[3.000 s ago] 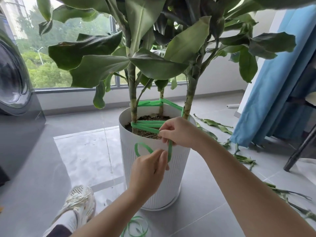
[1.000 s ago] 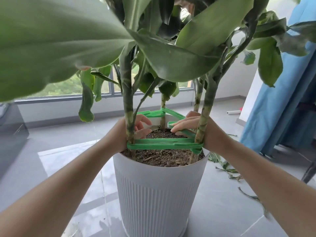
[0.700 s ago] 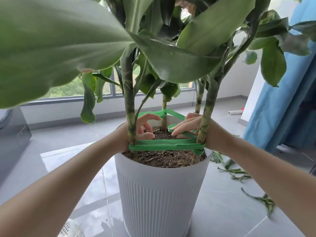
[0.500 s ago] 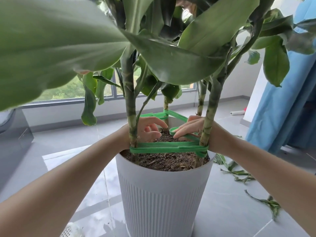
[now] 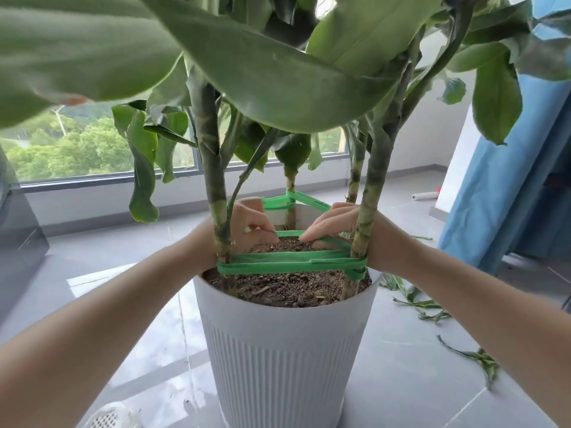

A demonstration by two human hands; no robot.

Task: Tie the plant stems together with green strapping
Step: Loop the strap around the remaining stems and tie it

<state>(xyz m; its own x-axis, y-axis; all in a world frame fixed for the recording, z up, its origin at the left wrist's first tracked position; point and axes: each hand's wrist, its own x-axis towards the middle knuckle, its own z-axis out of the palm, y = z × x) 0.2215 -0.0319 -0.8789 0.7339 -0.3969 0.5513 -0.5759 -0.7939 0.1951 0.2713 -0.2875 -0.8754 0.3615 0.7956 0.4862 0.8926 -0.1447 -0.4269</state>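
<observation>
Green strapping (image 5: 290, 264) runs as a doubled band just above the soil (image 5: 287, 290) of the white ribbed pot (image 5: 284, 350). It is wrapped round the near-left stem (image 5: 216, 196) and the near-right stem (image 5: 367, 205). Further turns join the rear stems (image 5: 290, 193) at the pot's far rim.

A single strand spans the pot's middle between both hands. The left hand (image 5: 251, 223) has its fingers curled, with the tips pinching that strand, and its wrist is hidden behind the near-left stem. The right hand (image 5: 332, 222) pinches the strand's other end, and its back is covered by the near-right stem. Whether a knot lies between the fingertips cannot be made out.

Large blurred leaves (image 5: 247, 66) above the pot block the upper stems. The pot's base is cut off by the frame edge.

Leaf scraps (image 5: 417, 304) lie on the grey floor right of the pot, with a blue curtain (image 5: 506, 180) beyond them. A window (image 5: 92, 143) stands behind the pot. A white mesh shoe (image 5: 111, 420) shows at the pot's lower left, mostly cut off.
</observation>
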